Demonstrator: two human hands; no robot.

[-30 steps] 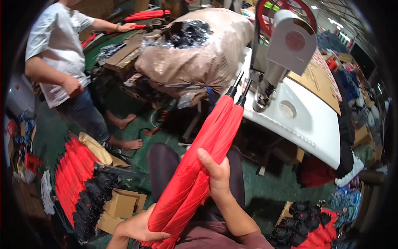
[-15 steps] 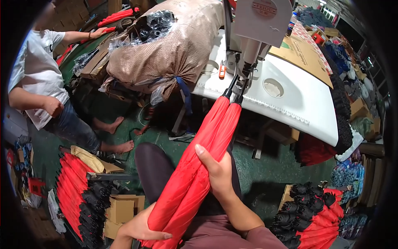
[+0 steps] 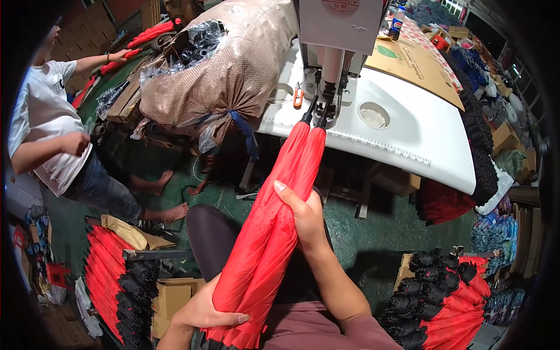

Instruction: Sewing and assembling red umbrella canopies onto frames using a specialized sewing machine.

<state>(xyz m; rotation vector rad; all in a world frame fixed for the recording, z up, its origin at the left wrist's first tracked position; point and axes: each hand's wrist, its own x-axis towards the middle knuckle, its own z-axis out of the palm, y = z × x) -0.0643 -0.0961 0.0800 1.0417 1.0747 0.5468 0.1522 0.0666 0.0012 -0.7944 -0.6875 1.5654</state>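
Two long red folded umbrellas lie side by side across my lap, slanting up and away toward a white sewing machine. Their black tips meet the machine's needle area; whether a tip is under the needle I cannot tell. My left hand is wrapped round the near ends, thumb on top. Farther up, my right hand grips the pair from the right side, its thumb along the cloth. The undersides of both hands are hidden.
Orange thread snips and cardboard lie on the white machine table. A large woven sack stands left of it. Red-and-black umbrella stacks flank me, left and right. A person stands at the left, touching red umbrellas.
The view has shifted slightly, so the machine and umbrella tips sit farther left. My grip on both umbrellas looks the same. The other person's fist has risen a little.
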